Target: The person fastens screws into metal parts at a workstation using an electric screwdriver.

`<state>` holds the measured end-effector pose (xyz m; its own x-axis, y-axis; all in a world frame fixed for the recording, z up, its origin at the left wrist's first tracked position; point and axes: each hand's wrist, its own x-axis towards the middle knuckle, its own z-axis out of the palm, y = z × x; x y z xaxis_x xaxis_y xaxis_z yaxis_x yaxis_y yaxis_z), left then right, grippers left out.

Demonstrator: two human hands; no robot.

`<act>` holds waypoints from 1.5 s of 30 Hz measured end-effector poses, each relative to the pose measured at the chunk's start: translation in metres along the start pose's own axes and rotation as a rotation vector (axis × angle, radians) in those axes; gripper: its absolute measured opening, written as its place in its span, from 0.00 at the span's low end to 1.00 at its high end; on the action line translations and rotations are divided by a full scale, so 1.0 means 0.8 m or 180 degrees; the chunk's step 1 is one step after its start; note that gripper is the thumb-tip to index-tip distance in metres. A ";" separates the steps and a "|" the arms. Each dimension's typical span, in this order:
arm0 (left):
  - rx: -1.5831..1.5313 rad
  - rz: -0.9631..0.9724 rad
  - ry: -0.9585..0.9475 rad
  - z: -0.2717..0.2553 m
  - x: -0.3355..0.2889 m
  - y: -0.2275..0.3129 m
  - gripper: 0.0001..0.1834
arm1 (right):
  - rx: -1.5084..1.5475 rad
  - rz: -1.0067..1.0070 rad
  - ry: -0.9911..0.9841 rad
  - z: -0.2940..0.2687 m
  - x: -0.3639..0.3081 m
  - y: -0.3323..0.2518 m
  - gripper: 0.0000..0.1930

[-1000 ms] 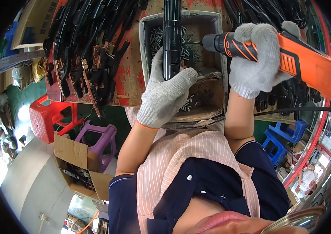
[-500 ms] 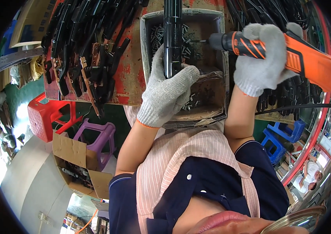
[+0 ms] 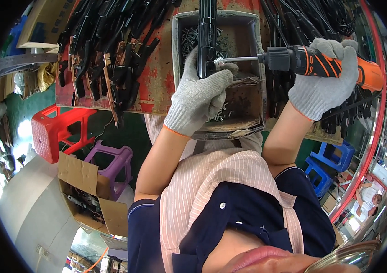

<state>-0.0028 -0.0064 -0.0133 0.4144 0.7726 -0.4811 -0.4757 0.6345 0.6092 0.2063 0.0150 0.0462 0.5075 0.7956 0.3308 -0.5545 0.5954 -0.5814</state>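
My left hand point(image 3: 198, 100), in a grey knit glove, is closed around the lower end of a long, glossy black handle-like piece point(image 3: 207, 32), held upright in the picture over a screw box. My right hand point(image 3: 328, 84), gloved likewise, grips an orange and black electric screwdriver point(image 3: 289, 60) lying level. Its long silver bit points left and reaches the right side of the black piece, near my left thumb. Small shiny metal, apparently a screw, clings at the bit's tip. Loose screws point(image 3: 189, 41) lie in the worn cardboard box point(image 3: 261, 50) beneath.
Black cable-like parts with copper-coloured ends point(image 3: 111, 82) pile up at the bench's left; more black parts point(image 3: 293, 32) lie at right. The red, worn bench point(image 3: 150, 86) carries the box. Around it stand red point(image 3: 45, 139), purple point(image 3: 116, 159) and blue point(image 3: 321, 170) stools and an open carton point(image 3: 79, 175).
The screwdriver's bit, earlier short of the black piece, now meets its side with shiny metal at the tip. My right hand has shifted right and slightly down; my left keeps its hold.
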 end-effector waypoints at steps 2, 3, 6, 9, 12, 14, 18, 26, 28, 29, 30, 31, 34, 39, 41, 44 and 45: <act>-0.0111 -0.0074 0.0002 0.001 -0.001 -0.001 0.40 | 0.0116 0.0127 0.0088 0.000 -0.003 0.004 0.08; -0.0115 -0.0054 0.0026 0.001 -0.003 -0.002 0.40 | 0.0136 0.0148 0.0077 0.002 -0.006 0.009 0.08; -0.0283 0.0055 -0.0018 -0.001 -0.006 -0.001 0.36 | 0.0228 0.0278 0.0199 0.005 -0.014 0.018 0.09; -0.0279 0.0002 -0.0241 -0.003 -0.005 0.001 0.32 | -0.0027 0.0180 0.0410 0.000 -0.015 0.022 0.11; -0.0348 0.0068 -0.0194 -0.003 -0.004 -0.001 0.28 | -0.0069 0.0056 0.0181 -0.001 -0.017 0.023 0.11; -0.0333 -0.0031 -0.0258 0.002 -0.002 0.003 0.33 | -0.0020 0.0020 0.0036 0.002 -0.017 0.015 0.12; -0.0270 -0.0017 -0.0148 -0.011 -0.003 -0.005 0.40 | 0.0009 0.0127 -0.0085 0.006 -0.023 0.017 0.13; 0.0264 -0.0159 0.0313 0.004 -0.002 -0.003 0.48 | -0.0159 -0.0118 -0.0664 0.027 -0.034 0.001 0.15; 0.0381 -0.0121 0.0319 0.009 -0.003 -0.002 0.48 | -0.0380 -0.0046 -0.1270 0.025 -0.028 -0.007 0.21; 0.0506 -0.0082 0.0330 0.011 -0.003 -0.002 0.48 | -0.0390 -0.0044 -0.1284 0.024 -0.030 -0.007 0.21; 0.0483 -0.0082 0.0334 0.011 -0.003 -0.002 0.48 | -0.0379 -0.0049 -0.1287 0.032 -0.036 -0.002 0.20; 0.0557 -0.0139 0.0426 0.010 -0.002 -0.003 0.48 | -0.0366 -0.0052 -0.1292 0.039 -0.041 0.003 0.19; 0.0598 -0.0157 0.0465 0.014 -0.001 -0.004 0.48 | -0.0558 -0.0117 -0.1298 0.050 -0.047 0.006 0.19; 0.0655 -0.0302 0.0506 0.015 -0.003 -0.001 0.47 | -0.1260 -0.0389 -0.1254 0.060 -0.049 0.009 0.19; 0.0702 -0.0314 0.0489 0.013 -0.004 0.000 0.47 | -0.0949 -0.0158 -0.1048 0.063 -0.048 0.011 0.19; 0.0712 -0.0396 0.0482 0.012 -0.007 0.006 0.47 | -0.1493 -0.0529 -0.1033 0.038 -0.042 0.006 0.24; 0.0725 -0.0388 0.0453 0.013 -0.003 0.006 0.47 | -0.1503 -0.0561 -0.1031 0.045 -0.043 0.008 0.24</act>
<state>0.0021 -0.0053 -0.0024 0.3373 0.6967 -0.6332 -0.2360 0.7137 0.6595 0.1616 -0.0041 0.0577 0.2971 0.7271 0.6189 -0.0895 0.6666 -0.7401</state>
